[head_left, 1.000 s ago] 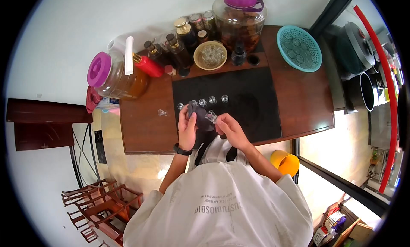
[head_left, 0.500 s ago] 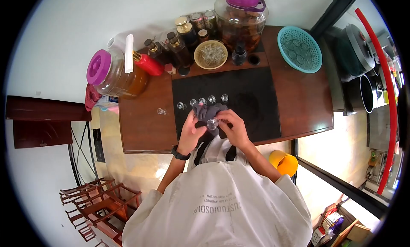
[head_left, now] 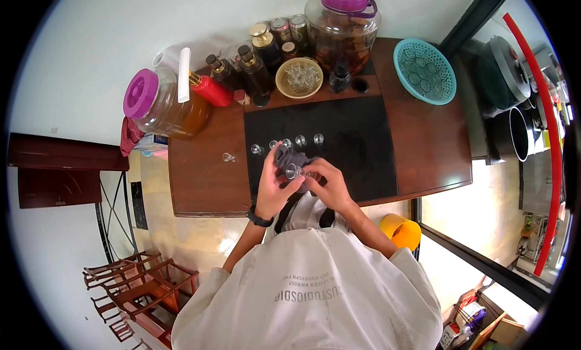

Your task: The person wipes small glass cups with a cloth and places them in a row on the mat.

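Note:
In the head view my left hand (head_left: pixel 273 189) is wrapped round a dark grey cloth (head_left: pixel 287 156) near the front edge of the black mat. A small clear stemmed glass (head_left: pixel 293 171) lies tilted against the cloth, its bowl toward my left hand. My right hand (head_left: pixel 328 183) pinches the glass by its stem end, and its fingers also touch the cloth. Beyond my hands several similar small glasses (head_left: pixel 301 140) stand in a loose row on the mat. One more small glass (head_left: pixel 228 157) rests on the bare wood to the left.
A yellow basket (head_left: pixel 299 96) of small glassware stands at the back, beside pump bottles (head_left: pixel 254 71) and a large purple-lidded jar (head_left: pixel 343 32). A turquoise basket (head_left: pixel 451 77) with glasses is at the right. Another purple-lidded jar (head_left: pixel 175 105) stands left. Below is a yellow bin (head_left: pixel 403 232).
The glass has shifted slightly left and tipped, its bowl now against the cloth by my left hand. My left thumb has closed in toward it, and my hands are closer together.

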Motion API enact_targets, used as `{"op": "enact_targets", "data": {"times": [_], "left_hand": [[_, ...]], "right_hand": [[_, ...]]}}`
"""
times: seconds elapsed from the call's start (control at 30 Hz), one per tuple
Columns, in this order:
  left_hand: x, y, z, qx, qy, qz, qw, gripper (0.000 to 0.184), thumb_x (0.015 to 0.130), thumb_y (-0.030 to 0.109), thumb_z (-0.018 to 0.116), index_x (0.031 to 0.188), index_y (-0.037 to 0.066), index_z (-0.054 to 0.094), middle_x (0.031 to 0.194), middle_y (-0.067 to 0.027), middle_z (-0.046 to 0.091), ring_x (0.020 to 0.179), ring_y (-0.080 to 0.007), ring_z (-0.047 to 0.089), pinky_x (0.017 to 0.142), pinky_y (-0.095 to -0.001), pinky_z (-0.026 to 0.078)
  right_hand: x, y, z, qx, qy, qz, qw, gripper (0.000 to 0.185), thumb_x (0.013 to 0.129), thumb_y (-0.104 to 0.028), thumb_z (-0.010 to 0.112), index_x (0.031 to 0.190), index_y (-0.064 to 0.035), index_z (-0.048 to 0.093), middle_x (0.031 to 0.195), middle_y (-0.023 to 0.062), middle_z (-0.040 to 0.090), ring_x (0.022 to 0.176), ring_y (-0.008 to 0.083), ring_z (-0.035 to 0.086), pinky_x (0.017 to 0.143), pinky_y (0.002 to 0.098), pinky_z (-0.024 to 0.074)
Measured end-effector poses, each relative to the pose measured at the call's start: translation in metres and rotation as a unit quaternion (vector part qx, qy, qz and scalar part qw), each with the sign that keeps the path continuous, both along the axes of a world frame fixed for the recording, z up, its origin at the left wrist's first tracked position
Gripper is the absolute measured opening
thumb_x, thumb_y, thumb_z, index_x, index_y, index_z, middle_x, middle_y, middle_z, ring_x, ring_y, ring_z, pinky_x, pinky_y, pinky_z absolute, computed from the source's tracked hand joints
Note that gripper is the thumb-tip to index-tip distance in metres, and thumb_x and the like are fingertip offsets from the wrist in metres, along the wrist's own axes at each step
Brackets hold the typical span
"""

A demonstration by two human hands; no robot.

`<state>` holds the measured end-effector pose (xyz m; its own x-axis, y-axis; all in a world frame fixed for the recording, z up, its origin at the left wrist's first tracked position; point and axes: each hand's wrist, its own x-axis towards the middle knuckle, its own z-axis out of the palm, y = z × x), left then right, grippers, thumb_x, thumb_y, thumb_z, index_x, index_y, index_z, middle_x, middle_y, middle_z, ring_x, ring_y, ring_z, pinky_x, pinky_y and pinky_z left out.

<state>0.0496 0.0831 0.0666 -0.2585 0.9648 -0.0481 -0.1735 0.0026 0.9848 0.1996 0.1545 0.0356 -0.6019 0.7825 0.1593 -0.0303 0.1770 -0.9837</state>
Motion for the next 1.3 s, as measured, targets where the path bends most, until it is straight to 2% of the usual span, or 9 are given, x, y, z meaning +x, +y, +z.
{"op": "enact_targets", "data": {"times": [0.13,0.2,0.33,0.4,0.7,0.8,0.87,1.0,1.3], "left_hand": [[0.0,0.0,0.0,0.011,0.008,0.008,1.0,0.079,0.08,0.002,0.067,0.142,0.003,0.019,0.124,-0.0134,0.047,0.111,-0.0191,0.052,0.093,-0.0328,0.045],[0.0,0.001,0.001,0.017,0.008,0.007,1.0,0.078,0.08,0.002,0.067,0.142,0.002,0.019,0.123,-0.0134,0.047,0.11,-0.019,0.052,0.094,-0.0326,0.045],[-0.002,0.001,0.003,0.031,0.017,0.009,0.999,0.076,0.08,0.0,0.065,0.142,0.002,0.02,0.123,-0.0135,0.048,0.11,-0.0187,0.052,0.095,-0.0327,0.043],[-0.003,0.0,0.002,0.035,0.013,0.01,0.999,0.076,0.08,-0.001,0.064,0.141,0.002,0.02,0.123,-0.0136,0.048,0.111,-0.0187,0.052,0.096,-0.0329,0.043],[-0.009,-0.003,-0.001,0.008,0.013,-0.027,1.0,0.079,0.077,-0.003,0.065,0.142,0.003,0.02,0.124,-0.0137,0.047,0.112,-0.0189,0.05,0.096,-0.0331,0.043],[-0.012,-0.004,-0.001,0.021,-0.004,-0.036,0.999,0.074,0.081,0.001,0.06,0.142,0.003,0.019,0.126,-0.014,0.047,0.114,-0.0197,0.05,0.095,-0.0336,0.044],[-0.019,-0.008,-0.004,0.045,-0.125,-0.046,0.99,0.065,0.087,0.003,0.049,0.143,0.004,0.017,0.128,-0.0155,0.047,0.113,-0.0217,0.052,0.091,-0.0339,0.048],[-0.02,-0.009,-0.001,0.006,-0.118,0.002,0.993,0.06,0.088,-0.004,0.037,0.143,0.005,0.016,0.127,-0.0182,0.051,0.109,-0.0242,0.057,0.081,-0.0347,0.054],[-0.026,-0.011,-0.001,-0.029,-0.09,0.018,0.995,0.064,0.086,-0.006,0.041,0.144,0.006,0.016,0.124,-0.0147,0.054,0.106,-0.0223,0.059,0.079,-0.0324,0.055]], "right_hand": [[0.001,0.0,-0.001,-0.001,-0.006,0.028,1.0,0.022,0.079,-0.006,0.064,0.099,-0.0011,0.06,0.086,0.0066,0.057,0.073,0.0142,0.055,0.063,0.026,0.0457],[0.002,-0.002,-0.001,-0.091,-0.007,0.035,0.995,0.027,0.08,-0.006,0.065,0.104,-0.0015,0.055,0.086,0.0059,0.057,0.074,0.0102,0.054,0.063,0.0252,0.0457],[0.001,-0.003,-0.007,-0.135,0.061,0.037,0.988,0.031,0.08,-0.005,0.067,0.107,-0.0027,0.052,0.09,0.0052,0.058,0.076,0.0082,0.053,0.065,0.0241,0.046],[0.001,-0.003,-0.007,-0.261,0.123,0.057,0.956,0.031,0.079,-0.004,0.069,0.106,-0.0019,0.054,0.094,0.005,0.058,0.077,0.0088,0.054,0.067,0.0234,0.046],[0.003,0.001,-0.014,-0.174,0.129,0.016,0.976,0.029,0.077,0.003,0.069,0.104,-0.002,0.059,0.101,0.0062,0.058,0.079,0.0094,0.055,0.068,0.0224,0.0458],[0.002,0.001,-0.013,-0.172,0.144,-0.004,0.974,0.03,0.076,0.005,0.069,0.103,-0.0021,0.06,0.102,0.0065,0.057,0.078,0.0091,0.055,0.068,0.0222,0.046],[0.004,0.002,-0.013,-0.165,0.147,-0.011,0.975,0.029,0.076,0.006,0.069,0.102,-0.002,0.061,0.103,0.0068,0.057,0.078,0.009,0.055,0.068,0.0223,0.0461],[0.005,0.004,-0.013,-0.141,0.168,-0.027,0.975,0.027,0.076,0.007,0.069,0.1,-0.0015,0.061,0.103,0.0077,0.056,0.077,0.0084,0.054,0.067,0.0218,0.0456],[0.007,0.005,-0.013,-0.135,0.168,-0.038,0.976,0.028,0.075,0.008,0.069,0.1,-0.0017,0.061,0.101,0.0074,0.056,0.074,0.0075,0.053,0.066,0.0208,0.044]]}}
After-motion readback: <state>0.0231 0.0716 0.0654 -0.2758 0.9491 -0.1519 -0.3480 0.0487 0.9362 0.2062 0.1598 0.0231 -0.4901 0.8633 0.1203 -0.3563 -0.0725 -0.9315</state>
